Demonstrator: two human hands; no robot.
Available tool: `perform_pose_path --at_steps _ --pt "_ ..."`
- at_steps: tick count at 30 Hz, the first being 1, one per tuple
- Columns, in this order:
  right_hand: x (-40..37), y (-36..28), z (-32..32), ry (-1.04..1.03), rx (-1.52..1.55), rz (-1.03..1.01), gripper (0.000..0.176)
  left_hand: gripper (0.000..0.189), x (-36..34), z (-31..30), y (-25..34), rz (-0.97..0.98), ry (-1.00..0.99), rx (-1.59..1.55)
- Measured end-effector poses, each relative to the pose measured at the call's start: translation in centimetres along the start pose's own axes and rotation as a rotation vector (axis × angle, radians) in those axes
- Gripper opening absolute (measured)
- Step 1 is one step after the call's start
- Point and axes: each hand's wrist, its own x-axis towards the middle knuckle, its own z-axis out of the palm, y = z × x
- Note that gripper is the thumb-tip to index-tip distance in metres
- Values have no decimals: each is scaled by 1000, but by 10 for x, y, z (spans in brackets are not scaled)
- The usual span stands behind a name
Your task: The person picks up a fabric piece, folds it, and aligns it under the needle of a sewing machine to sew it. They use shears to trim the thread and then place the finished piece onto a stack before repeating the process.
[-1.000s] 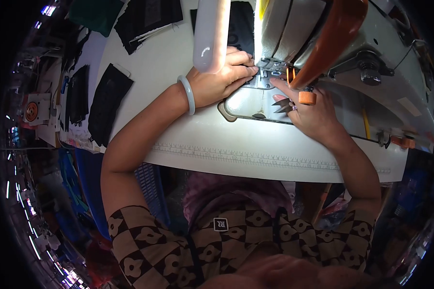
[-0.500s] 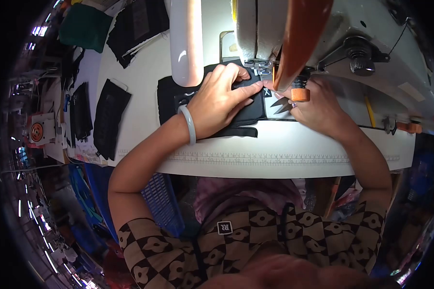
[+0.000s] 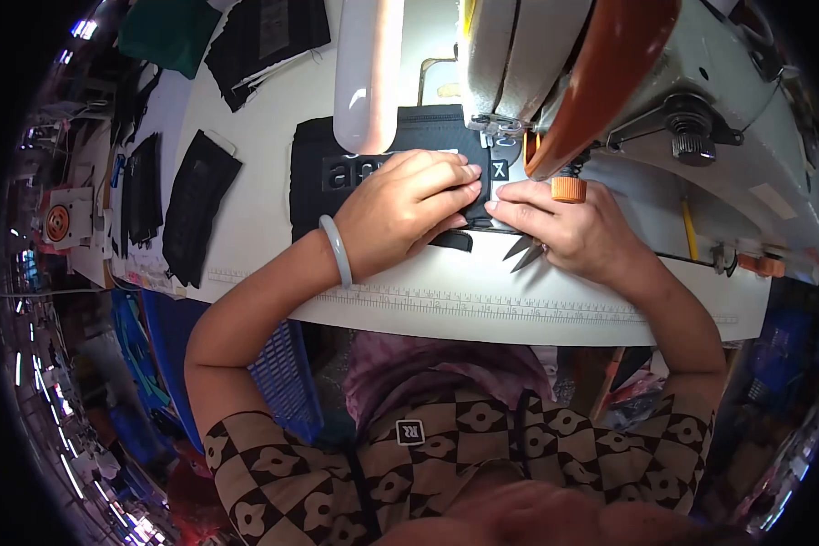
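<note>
A black fabric piece [image 3: 428, 129] with pale raised lettering lies on the machine bed, its right edge close to the presser foot [image 3: 496, 136]. My left hand [image 3: 405, 205] rests flat over it, fingers stretched toward that edge. A small black label [image 3: 500, 170] with a white mark sits at the edge. My right hand [image 3: 581, 232] keeps a pair of small scissors [image 3: 524, 253] in the palm, blades pointing left. Its thumb and index finger reach the fabric edge just below the label. The sewing machine head [image 3: 500, 55] stands above both hands.
A white lamp [image 3: 369, 73] hangs over the fabric. More black pieces [image 3: 200, 209] and a black stack [image 3: 268, 41] lie left, near green cloth [image 3: 168, 36]. A ruler scale [image 3: 482, 305] runs along the table's front. A blue basket [image 3: 287, 382] is below.
My left hand has flattened and moved down on the fabric, uncovering some lettering. My right hand and the scissors have shifted down, away from the needle area. The label shows more fully.
</note>
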Motion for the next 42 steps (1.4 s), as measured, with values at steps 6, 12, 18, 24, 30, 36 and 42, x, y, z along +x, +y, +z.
perform_pose_path --at_steps 6,12,18,24,30,36,42 --pt "0 0 -2 2 9 5 34 34 -4 2 -11 90 -17 -3" --pt "8 7 -3 32 -11 36 41 33 3 0 -22 83 -30 22" --pt "5 11 8 78 -65 151 53 30 17 -4 -35 101 -10 62" --pt "1 17 9 56 -18 272 59 23 28 -8 -49 28 -61 118" --pt "-1 19 14 116 -43 285 56 20 28 -8 -45 -18 -67 153" --pt "-1 18 14 95 -71 313 44 19 29 -11 -38 -61 -79 177" --pt "3 11 9 96 -159 319 35 18 31 -16 -31 -78 -90 216"
